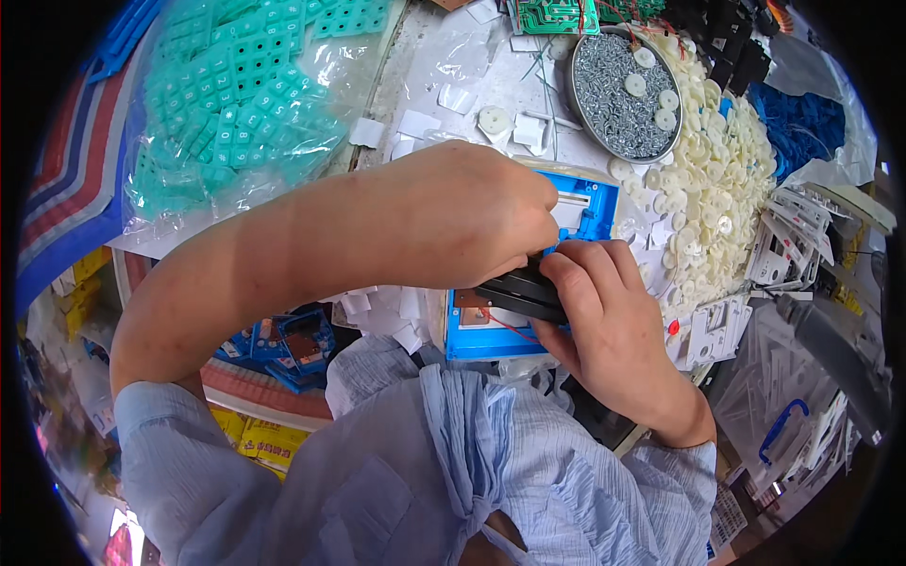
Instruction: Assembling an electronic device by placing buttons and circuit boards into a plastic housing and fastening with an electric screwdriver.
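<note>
A blue plastic casing (492, 345) lies on the table in front of me. Inside it are a brown board (469, 302), thin red wires and a whitish part near its far end. Over its middle is a long black plastic part (519, 294). My right hand (613, 325) is closed around the right end of that part, fingers over the top and thumb below. My left hand (481, 212) is a closed fist, bent over the casing at the black part's left side. What its fingertips hold is hidden from view.
Green keypad sheets (236, 104) in clear plastic fill the far left. A round tray (578, 104) of small screws stands at the back right, beside heaped cream-coloured discs (722, 179). Green circuit boards (557, 15) lie behind. More blue casings (293, 344) sit lower left.
</note>
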The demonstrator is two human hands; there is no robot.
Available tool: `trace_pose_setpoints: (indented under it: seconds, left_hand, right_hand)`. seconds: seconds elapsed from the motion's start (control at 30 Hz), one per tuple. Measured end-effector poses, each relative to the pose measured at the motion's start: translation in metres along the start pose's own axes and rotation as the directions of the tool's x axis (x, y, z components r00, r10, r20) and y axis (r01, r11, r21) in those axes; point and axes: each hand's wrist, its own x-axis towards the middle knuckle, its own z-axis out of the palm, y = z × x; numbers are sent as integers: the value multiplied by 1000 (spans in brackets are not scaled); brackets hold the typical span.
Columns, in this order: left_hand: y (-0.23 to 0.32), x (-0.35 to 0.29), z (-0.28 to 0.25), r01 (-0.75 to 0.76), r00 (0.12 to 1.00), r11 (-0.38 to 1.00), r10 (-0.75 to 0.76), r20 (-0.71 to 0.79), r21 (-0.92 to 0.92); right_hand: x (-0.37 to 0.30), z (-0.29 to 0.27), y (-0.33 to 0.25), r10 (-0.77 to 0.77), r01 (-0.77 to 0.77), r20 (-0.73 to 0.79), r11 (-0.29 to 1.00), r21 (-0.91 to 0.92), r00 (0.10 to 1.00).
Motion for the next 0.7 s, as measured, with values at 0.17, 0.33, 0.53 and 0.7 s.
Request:
trace_pose_setpoints:
  seconds: [0.17, 0.33, 0.53, 0.7]
  left_hand:
    - [-3, 6, -4, 20, 994, 1000, -19, 111, -6]
    - [2, 12, -1, 92, 991, 995, -94, 93, 32]
    - [2, 12, 2, 207, 974, 975, -197, 109, -87]
    - [0, 10, 1, 242, 968, 955, -224, 116, -173]
  right_hand:
    - [-1, -1, -1, 7, -7, -5, 1000, 0, 1000]
    - [-1, 0, 0, 5, -5, -12, 1000, 7, 1000]
    - [1, -1, -4, 32, -32, 7, 999, 12, 999]
    - [4, -2, -5, 32, -32, 34, 999, 11, 999]
